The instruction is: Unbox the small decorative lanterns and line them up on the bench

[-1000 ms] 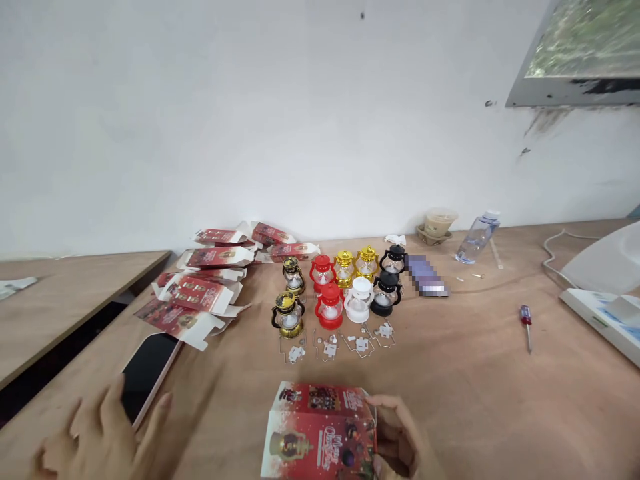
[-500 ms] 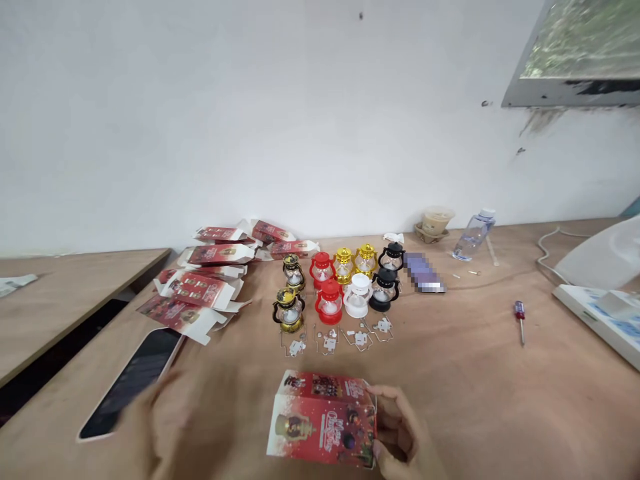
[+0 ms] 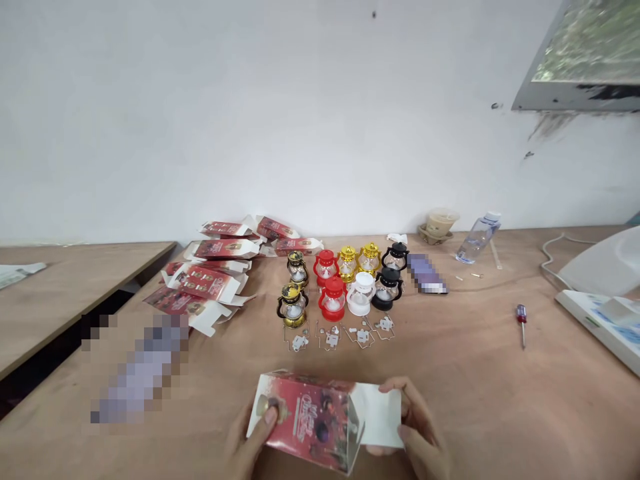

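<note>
Holding red box (image 3: 307,423) low over desk (image 3: 475,373), between both hands: left hand (image 3: 250,437) thumb pressing its front, right hand (image 3: 415,427) fingers pinching white end flap (image 3: 380,415). Opening step, likely; next calling for tipping contents out.

Red printed box (image 3: 307,420), white flap (image 3: 380,415); red, gold, black, white lanterns (image 3: 345,287).

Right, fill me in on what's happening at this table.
A person holds a red Christmas box in both hands, low over the wooden table. The left hand grips its left end; the right hand pulls the white end flap open. Beyond stand small lanterns, with flattened boxes at their left.
</note>
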The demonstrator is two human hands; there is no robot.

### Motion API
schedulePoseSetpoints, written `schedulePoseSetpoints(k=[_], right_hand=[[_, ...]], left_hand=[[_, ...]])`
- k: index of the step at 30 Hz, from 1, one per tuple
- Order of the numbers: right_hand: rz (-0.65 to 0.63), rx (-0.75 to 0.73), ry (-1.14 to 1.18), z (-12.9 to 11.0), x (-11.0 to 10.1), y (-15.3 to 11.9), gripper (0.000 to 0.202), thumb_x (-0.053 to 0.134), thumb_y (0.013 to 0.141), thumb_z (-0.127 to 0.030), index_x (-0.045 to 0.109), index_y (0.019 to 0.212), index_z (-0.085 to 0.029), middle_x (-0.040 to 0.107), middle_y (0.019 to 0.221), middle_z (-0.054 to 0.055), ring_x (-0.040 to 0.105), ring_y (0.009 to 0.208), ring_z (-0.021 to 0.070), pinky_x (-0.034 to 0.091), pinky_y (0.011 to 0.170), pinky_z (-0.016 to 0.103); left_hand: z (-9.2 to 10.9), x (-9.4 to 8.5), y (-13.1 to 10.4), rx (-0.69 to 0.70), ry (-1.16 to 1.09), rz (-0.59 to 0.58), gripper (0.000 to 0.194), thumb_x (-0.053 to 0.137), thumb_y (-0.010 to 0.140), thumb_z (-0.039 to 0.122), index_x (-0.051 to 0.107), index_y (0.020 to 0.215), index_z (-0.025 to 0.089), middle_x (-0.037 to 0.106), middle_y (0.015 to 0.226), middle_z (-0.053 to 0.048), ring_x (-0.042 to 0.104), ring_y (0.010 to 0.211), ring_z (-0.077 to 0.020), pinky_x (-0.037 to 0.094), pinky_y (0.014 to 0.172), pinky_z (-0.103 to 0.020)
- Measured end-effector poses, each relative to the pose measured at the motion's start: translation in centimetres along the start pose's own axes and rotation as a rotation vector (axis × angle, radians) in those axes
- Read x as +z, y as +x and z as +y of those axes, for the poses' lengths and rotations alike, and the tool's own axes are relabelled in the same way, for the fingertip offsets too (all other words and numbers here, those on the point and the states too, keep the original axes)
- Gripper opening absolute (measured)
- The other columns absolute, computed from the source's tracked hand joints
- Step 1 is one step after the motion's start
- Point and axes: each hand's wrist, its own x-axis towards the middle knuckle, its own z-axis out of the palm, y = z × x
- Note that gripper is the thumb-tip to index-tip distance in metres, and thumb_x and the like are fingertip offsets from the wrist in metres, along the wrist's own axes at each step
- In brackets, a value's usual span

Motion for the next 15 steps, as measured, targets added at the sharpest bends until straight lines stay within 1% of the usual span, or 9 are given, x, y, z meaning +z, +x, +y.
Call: schedulePoseSetpoints(k=[2, 3, 5, 6, 8, 10, 11, 13, 15], right_hand=[[0.046, -0.059, -0.066, -1.1, 0.0, 0.6, 0.03, 0.059, 0.079, -0.044, 0.056, 0.105, -0.029, 0.065, 0.106, 0.006, 0.063, 0.091, 0.0234, 0.053, 0.072, 0.034], [0.084, -0.114, -0.156, -1.8, 0.1, 0.9, 0.025, 0.057, 0.081, -0.041, 0.059, 0.103, -0.029, 0.059, 0.12, 0.007, 0.059, 0.105, 0.0251, 0.051, 0.083, 0.037], [0.126, -0.236, -0.388, -3.3, 0.6, 1.3, 0.019, 0.056, 0.082, -0.034, 0.066, 0.097, -0.029, 0.044, 0.138, 0.005, 0.044, 0.126, 0.0264, 0.039, 0.101, 0.041], [0.113, -0.281, -0.504, -3.9, 0.9, 1.4, 0.019, 0.055, 0.082, -0.031, 0.068, 0.096, -0.029, 0.038, 0.142, 0.004, 0.037, 0.131, 0.0265, 0.034, 0.106, 0.042], [0.051, -0.312, -0.687, -4.8, 1.4, 1.4, 0.02, 0.053, 0.083, -0.026, 0.068, 0.097, -0.027, 0.033, 0.144, 0.005, 0.031, 0.134, 0.0264, 0.029, 0.109, 0.045], [0.016, -0.295, -0.782, -5.0, 1.7, 1.3, 0.017, 0.051, 0.084, -0.025, 0.067, 0.092, -0.024, 0.036, 0.14, 0.007, 0.034, 0.132, 0.0259, 0.032, 0.107, 0.044], [0.016, -0.276, -0.797, -4.9, 1.9, 1.3, 0.015, 0.051, 0.085, -0.027, 0.066, 0.085, -0.023, 0.039, 0.137, 0.008, 0.037, 0.13, 0.0256, 0.035, 0.106, 0.043], [0.043, -0.249, -0.761, -4.5, 2.1, 1.5, 0.024, 0.051, 0.086, -0.032, 0.062, 0.068, -0.02, 0.045, 0.13, 0.008, 0.045, 0.123, 0.0251, 0.04, 0.102, 0.04], [0.048, -0.212, -0.657, -3.9, 2.3, 1.8, 0.031, 0.053, 0.085, -0.04, 0.061, 0.063, -0.02, 0.053, 0.118, 0.009, 0.054, 0.111, 0.0245, 0.046, 0.094, 0.038]], left_hand=[[0.1, 0.4, 0.0, 0.017, -0.076, 0.013, 0.073, 0.072, 0.059, 0.056, 0.055, 0.12, 0.021, 0.066, 0.112, -0.009, 0.057, 0.111, -0.0348, 0.048, 0.094, -0.045], [0.1, 0.6, 0.0, 0.034, -0.099, 0.01, 0.076, 0.074, 0.057, 0.055, 0.054, 0.122, 0.021, 0.066, 0.111, -0.009, 0.058, 0.11, -0.0349, 0.049, 0.093, -0.044], [0.2, 1.2, -0.1, 0.038, -0.13, 0.039, 0.08, 0.076, 0.054, 0.054, 0.053, 0.123, 0.021, 0.067, 0.109, -0.008, 0.06, 0.106, -0.0337, 0.052, 0.088, -0.041], [0.1, 1.5, -0.1, 0.033, -0.144, 0.064, 0.081, 0.076, 0.053, 0.055, 0.052, 0.123, 0.021, 0.068, 0.108, -0.008, 0.061, 0.104, -0.0326, 0.053, 0.086, -0.04], [0.1, 1.7, 0.0, 0.04, -0.163, 0.107, 0.081, 0.078, 0.051, 0.055, 0.053, 0.121, 0.02, 0.069, 0.103, -0.007, 0.064, 0.098, -0.0305, 0.054, 0.081, -0.037], [0.3, 1.5, 0.0, 0.089, -0.159, 0.134, 0.082, 0.08, 0.048, 0.053, 0.055, 0.118, 0.019, 0.07, 0.098, -0.006, 0.065, 0.092, -0.0288, 0.055, 0.077, -0.034], [0.5, 1.4, 0.0, 0.127, -0.148, 0.152, 0.082, 0.081, 0.046, 0.053, 0.056, 0.116, 0.019, 0.071, 0.094, -0.005, 0.066, 0.088, -0.028, 0.055, 0.074, -0.032], [0.9, 1.1, -0.3, 0.21, -0.107, 0.204, 0.082, 0.08, 0.044, 0.055, 0.057, 0.113, 0.019, 0.071, 0.089, -0.005, 0.066, 0.08, -0.026, 0.056, 0.067, -0.03], [1.3, 0.9, -0.7, 0.298, -0.051, 0.233, 0.08, 0.079, 0.045, 0.057, 0.057, 0.112, 0.02, 0.07, 0.091, -0.006, 0.066, 0.079, -0.0258, 0.056, 0.065, -0.029]])
